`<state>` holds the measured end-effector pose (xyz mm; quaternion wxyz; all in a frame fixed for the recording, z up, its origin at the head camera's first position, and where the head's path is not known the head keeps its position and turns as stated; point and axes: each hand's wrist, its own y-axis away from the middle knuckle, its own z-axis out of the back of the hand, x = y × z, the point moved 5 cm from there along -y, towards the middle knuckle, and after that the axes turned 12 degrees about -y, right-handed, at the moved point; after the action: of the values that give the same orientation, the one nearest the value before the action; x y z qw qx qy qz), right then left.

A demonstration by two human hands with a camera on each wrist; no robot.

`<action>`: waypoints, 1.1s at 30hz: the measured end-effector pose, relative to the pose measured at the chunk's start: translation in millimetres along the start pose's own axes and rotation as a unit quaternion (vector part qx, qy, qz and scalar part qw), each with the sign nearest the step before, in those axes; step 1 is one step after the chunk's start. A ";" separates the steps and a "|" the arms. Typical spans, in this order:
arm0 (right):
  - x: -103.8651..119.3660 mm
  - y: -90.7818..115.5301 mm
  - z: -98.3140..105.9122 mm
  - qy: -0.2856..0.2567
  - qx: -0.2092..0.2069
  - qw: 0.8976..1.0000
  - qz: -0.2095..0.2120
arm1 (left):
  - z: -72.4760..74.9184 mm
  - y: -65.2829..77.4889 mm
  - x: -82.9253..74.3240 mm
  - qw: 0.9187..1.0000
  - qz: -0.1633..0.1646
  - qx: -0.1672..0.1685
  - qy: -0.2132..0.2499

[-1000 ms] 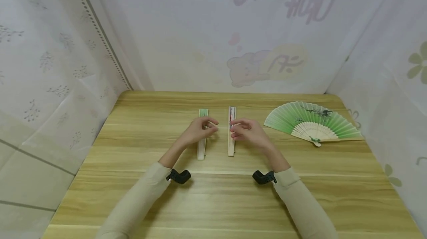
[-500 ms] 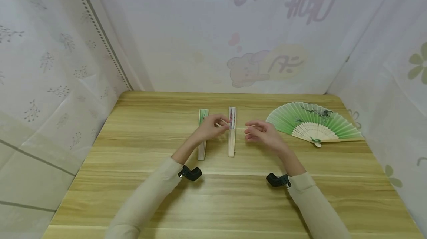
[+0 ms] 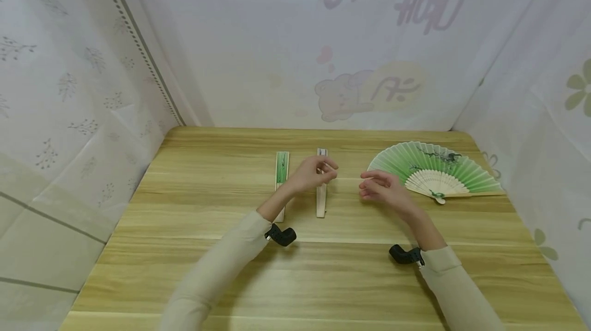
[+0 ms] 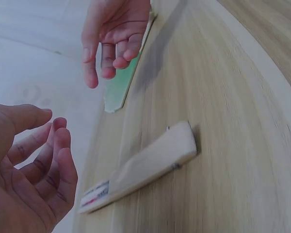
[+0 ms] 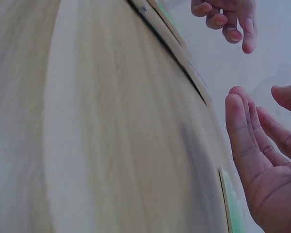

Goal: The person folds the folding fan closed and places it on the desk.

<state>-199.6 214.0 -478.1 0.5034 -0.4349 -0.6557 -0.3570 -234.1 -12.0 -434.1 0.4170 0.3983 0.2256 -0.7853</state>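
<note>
My left hand (image 3: pixel 308 173) hovers over a folded white hand fan (image 3: pixel 321 197), hiding its middle; the fingers are loosely bent with nothing between them. In the left wrist view this folded fan (image 4: pixel 150 165) lies on the table apart from the hand. A folded green hand fan (image 3: pixel 282 169) lies left of it, partly covered by my left wrist. My right hand (image 3: pixel 384 190) is in the air beside the left edge of a spread green hand fan (image 3: pixel 427 164), fingers relaxed and holding nothing. Part of that spread fan (image 5: pixel 233 204) shows in the right wrist view.
Everything lies on a wood-grain table (image 3: pixel 323 279). A printed white curtain (image 3: pixel 258 54) hangs behind it and along both sides. A black wrist camera (image 3: pixel 281 235) sits on my left wrist, another black camera (image 3: pixel 405 255) on my right.
Both hands have moved to the right, the left from the folded green fan to above the folded white one, the right from the white fan toward the spread fan. The fans stay in place.
</note>
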 end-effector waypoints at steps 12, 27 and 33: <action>7.6 25.4 23.6 0.009 -0.014 1.000 0.003 | -28.6 -23.7 -12.4 0.999 -0.006 0.031 0.018; 16.2 56.4 56.9 0.032 -0.040 0.999 -0.005 | -57.9 -50.5 -25.0 0.999 -0.011 0.040 0.009; 21.0 68.6 68.1 0.013 -0.042 0.999 0.015 | -67.3 -56.4 -22.6 1.000 0.010 0.019 0.021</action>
<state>-162.1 305.3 -471.9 0.4986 -0.4603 -0.6272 -0.3823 -244.2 76.0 -453.6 0.4124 0.4246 0.2154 -0.7767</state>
